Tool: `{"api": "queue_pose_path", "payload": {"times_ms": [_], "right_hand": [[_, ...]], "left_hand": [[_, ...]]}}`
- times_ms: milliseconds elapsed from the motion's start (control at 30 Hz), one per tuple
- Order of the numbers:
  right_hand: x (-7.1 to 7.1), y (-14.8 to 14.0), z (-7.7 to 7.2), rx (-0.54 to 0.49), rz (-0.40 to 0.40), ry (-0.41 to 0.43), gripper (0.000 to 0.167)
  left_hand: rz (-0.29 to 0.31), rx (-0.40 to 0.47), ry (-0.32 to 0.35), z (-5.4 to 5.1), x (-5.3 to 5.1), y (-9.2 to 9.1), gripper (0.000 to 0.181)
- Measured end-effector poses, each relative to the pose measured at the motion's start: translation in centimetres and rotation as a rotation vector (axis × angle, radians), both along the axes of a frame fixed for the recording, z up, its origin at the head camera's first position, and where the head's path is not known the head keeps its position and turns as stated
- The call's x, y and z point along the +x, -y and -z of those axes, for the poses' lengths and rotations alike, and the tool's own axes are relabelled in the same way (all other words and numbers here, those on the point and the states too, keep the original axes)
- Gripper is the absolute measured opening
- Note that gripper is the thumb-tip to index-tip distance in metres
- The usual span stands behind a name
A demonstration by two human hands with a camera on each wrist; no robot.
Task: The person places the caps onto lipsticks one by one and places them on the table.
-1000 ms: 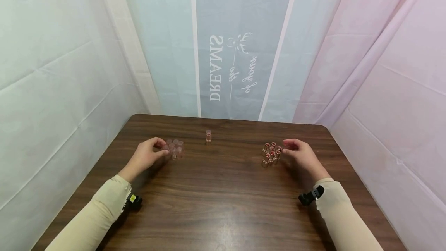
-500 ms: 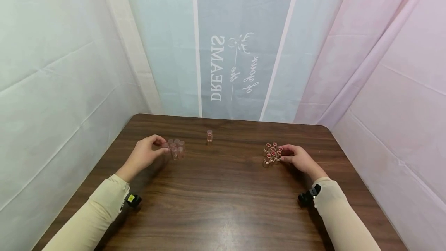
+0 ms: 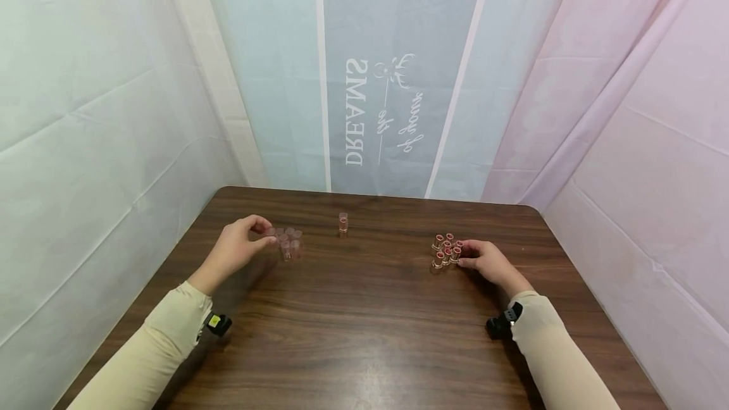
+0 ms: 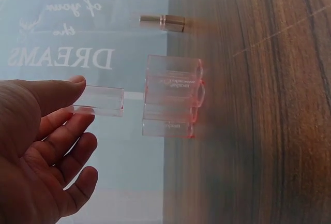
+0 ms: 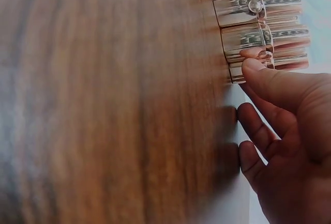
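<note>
The left hand (image 3: 230, 248) pinches one clear cap (image 4: 103, 101) between its thumb and fingers, while the lower fingers are bent loosely below. This cap is raised over the tabletop (image 3: 353, 309) and is upright; in the left wrist view it shows a gap from the other caps (image 4: 170, 94), which stand close together in a small group. These caps are also clear, with a pinkish tint, and some carry small lettering, too small to read with certainty. On the other side, the right hand (image 3: 492, 264) is almost closed at the thumb and forefinger, and it pinches the outer tube (image 5: 290, 60) at the edge of a group of tubes (image 5: 240, 12). The tubes are shiny rose gold, stand upright and touch or nearly touch one another; the head view shows reddish colour in their tops. The other fingers of this hand are slightly bent and close to the tabletop. A lone tube (image 3: 343, 225) stands upright between the two groups, well apart from both and nearer to the far edge. Behind the tabletop hangs a bluish cloth (image 3: 393, 18) with white mirrored lettering, including "DREAMS".
</note>
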State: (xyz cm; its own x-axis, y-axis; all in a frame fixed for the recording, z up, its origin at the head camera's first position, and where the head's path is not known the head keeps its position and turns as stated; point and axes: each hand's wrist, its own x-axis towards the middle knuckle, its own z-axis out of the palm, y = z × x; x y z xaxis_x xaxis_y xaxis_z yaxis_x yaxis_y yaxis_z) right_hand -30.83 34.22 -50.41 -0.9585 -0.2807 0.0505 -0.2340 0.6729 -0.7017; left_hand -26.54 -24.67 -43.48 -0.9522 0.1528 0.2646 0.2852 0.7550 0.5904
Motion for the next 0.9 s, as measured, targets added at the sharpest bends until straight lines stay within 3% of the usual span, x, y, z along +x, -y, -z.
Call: {"api": "queue_pose_path", "payload": {"times_ms": [300,533,700,900], "right_hand": [[0.2,-0.1,0.1,0.019,0.044,-0.011,0.029],[0.4,-0.5,0.0,0.019,0.127,-0.034,0.03],[0.7,-1.1,-0.7,0.02,0.164,-0.073,0.032],[1.1,-1.0,-2.2,-0.034,0.207,-0.113,0.036]], "left_hand": [[0.016,0.015,-0.001,-0.2,-0.4,-0.8,0.026],[0.046,0.024,-0.024,-0.5,-0.7,-1.3,0.023],[0.057,0.017,-0.046,-1.0,-0.7,-1.6,0.023],[0.073,0.022,-0.018,-1.3,-0.8,-2.2,0.025]]}}
